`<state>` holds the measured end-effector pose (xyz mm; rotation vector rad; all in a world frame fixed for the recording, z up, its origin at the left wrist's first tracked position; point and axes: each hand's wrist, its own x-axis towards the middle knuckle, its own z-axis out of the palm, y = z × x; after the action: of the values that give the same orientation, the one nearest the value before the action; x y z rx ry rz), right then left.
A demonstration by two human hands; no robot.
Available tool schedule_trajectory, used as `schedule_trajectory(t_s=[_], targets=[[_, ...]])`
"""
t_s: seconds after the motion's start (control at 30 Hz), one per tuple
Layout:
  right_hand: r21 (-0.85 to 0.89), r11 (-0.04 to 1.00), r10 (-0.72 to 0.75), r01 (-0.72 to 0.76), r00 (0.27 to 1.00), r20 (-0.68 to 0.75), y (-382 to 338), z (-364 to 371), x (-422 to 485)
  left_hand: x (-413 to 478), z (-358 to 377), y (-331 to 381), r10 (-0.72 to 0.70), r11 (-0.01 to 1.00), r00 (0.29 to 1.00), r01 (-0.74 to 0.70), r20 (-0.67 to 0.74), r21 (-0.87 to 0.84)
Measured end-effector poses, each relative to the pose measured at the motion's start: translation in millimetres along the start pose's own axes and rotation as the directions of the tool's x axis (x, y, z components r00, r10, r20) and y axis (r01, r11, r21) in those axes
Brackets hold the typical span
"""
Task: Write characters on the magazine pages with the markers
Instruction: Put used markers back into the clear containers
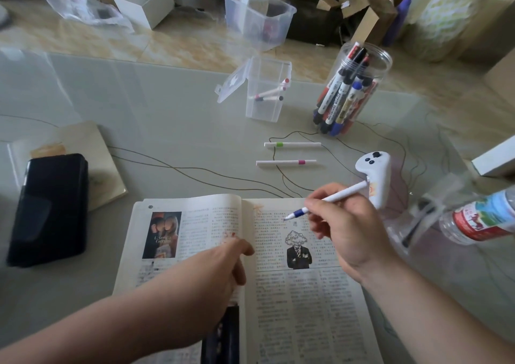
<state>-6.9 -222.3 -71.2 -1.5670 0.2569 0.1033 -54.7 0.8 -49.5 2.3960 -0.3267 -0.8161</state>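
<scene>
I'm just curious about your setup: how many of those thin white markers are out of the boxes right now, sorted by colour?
Green-banded marker, loose on the table: 1
Pink-banded marker, loose on the table: 1
Blue marker, held in the right hand: 1
Total: 3

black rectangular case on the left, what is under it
The black rectangular case lies on a closed beige notebook, covering its near left part. The cover's far and right parts show; whatever the cover carries beneath the case is hidden.
</scene>
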Motion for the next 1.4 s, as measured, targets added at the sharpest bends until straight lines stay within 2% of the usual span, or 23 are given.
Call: schedule_trajectory(t_s=[0.13, 0.23, 0.3, 0.37, 0.47, 0.57, 0.67, 1.03, 1.23, 1.4], targets=[[-0.162, 0.986, -0.014, 0.031, 0.994, 0.108, 16.0, 9.4, 0.2, 6.4, -2.3, -1.9, 0.064, 0.991, 0.995, -0.072, 0.077, 0.111], [-0.332, 0.936, -0.067, 0.118, 0.985, 0.162, 25.6, 14.4, -1.7, 9.3, -3.0, -5.7, 0.081, 0.996, 0.996, -0.082, 0.042, 0.019], [-0.380, 0.914, -0.085, 0.141, 0.983, 0.160, 29.3, 15.0, -1.9, 7.9, -5.6, -6.9, 0.046, 0.997, 0.998, -0.043, 0.036, -0.064], [-0.387, 0.910, -0.092, 0.146, 0.984, 0.156, 30.9, 16.4, -1.6, 7.9, -7.4, -8.5, 0.014, 0.998, 1.000, -0.013, 0.015, -0.055], [-0.411, 0.899, -0.098, 0.154, 0.983, 0.154, 33.2, 19.1, -1.2, 13.1, -3.1, -13.6, 0.019, 0.988, 1.000, -0.022, 0.018, 0.155], [-0.426, 0.891, -0.098, 0.155, 0.983, 0.153, 33.4, 20.3, -0.7, 15.2, 3.0, -17.0, 0.125, 0.951, 0.984, -0.155, 0.126, 0.266], [-0.405, 0.902, -0.106, 0.151, 0.986, 0.133, 31.8, 20.2, -0.2, 11.4, 3.3, -16.0, 0.115, 0.924, 0.967, -0.188, 0.228, 0.333], [-0.512, 0.835, -0.137, 0.203, 0.977, 0.164, 31.5, 24.0, -3.0, 11.8, 10.2, -22.0, 0.138, 0.878, 0.959, -0.233, 0.246, 0.417], [-0.475, 0.866, -0.089, 0.157, 0.983, 0.163, 29.1, 22.6, -3.2, 12.5, 12.9, -24.4, 0.127, 0.879, 0.959, -0.227, 0.253, 0.419], [-0.532, 0.827, -0.081, 0.181, 0.975, 0.206, 27.4, 24.1, -3.4, 13.7, 15.4, -27.2, 0.130, 0.878, 0.962, -0.224, 0.239, 0.422]])
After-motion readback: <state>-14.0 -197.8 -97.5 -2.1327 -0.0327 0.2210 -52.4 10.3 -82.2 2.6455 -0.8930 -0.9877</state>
